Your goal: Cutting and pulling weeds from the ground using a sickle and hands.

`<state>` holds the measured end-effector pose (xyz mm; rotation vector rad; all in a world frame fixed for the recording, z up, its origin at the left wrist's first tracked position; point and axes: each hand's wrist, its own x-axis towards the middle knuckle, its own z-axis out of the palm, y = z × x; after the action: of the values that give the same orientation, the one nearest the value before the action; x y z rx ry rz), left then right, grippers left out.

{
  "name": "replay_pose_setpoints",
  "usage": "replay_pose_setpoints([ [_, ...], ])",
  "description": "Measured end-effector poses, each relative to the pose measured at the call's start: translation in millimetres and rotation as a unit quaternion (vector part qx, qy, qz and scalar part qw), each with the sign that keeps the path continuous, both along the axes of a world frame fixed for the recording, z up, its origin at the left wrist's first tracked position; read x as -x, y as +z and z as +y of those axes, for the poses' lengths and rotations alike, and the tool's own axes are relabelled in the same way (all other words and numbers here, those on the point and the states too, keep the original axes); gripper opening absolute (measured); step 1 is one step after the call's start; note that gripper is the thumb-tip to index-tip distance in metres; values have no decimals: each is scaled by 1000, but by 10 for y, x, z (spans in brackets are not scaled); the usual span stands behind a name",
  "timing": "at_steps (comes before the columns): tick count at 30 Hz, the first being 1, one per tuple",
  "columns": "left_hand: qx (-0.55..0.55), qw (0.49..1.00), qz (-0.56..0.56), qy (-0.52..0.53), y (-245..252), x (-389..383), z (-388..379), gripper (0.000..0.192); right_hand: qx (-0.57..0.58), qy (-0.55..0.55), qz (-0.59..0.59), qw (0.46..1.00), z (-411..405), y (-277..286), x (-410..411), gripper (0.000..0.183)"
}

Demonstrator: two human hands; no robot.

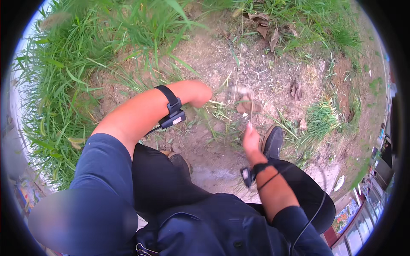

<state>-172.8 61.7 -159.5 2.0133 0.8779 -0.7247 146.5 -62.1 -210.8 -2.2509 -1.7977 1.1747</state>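
My right hand [251,140] grips a hand tool by its thin shaft [252,107]. The tool's head is blurred by motion over the bare soil, so its exact kind is unclear. My left hand [202,93] is curled, back upward, low over the ground to the left of the tool. Pale-ended grass stalks [218,108] stick out beside and under that hand. Its fingers are hidden, so whether it holds the stalks cannot be told. The hands are apart.
Tall green grass [64,83] grows on the left and along the top. A pile of pulled or cut grass [322,116] lies to the right. Dry brown leaves [261,24] lie on the soil. My right shoe [273,142] stands close to the right hand. A cable [315,214] loops near my right arm.
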Motion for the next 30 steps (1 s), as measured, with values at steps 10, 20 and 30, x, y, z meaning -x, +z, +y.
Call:
replay_pose_setpoints([
  [10, -7, 1000, 18, -5, 61, 43, -106, 22, -115, -65, 25, 991, 821, 134, 384, 51],
  [20, 2, 999, 37, -2, 120, 114, -162, 23, -57, -131, 55, 988, 712, 190, 309, 52],
  [30, -4, 1000, 31, -3, 73, 218, -248, 23, 65, -310, 215, 924, 808, 364, 570, 45],
])
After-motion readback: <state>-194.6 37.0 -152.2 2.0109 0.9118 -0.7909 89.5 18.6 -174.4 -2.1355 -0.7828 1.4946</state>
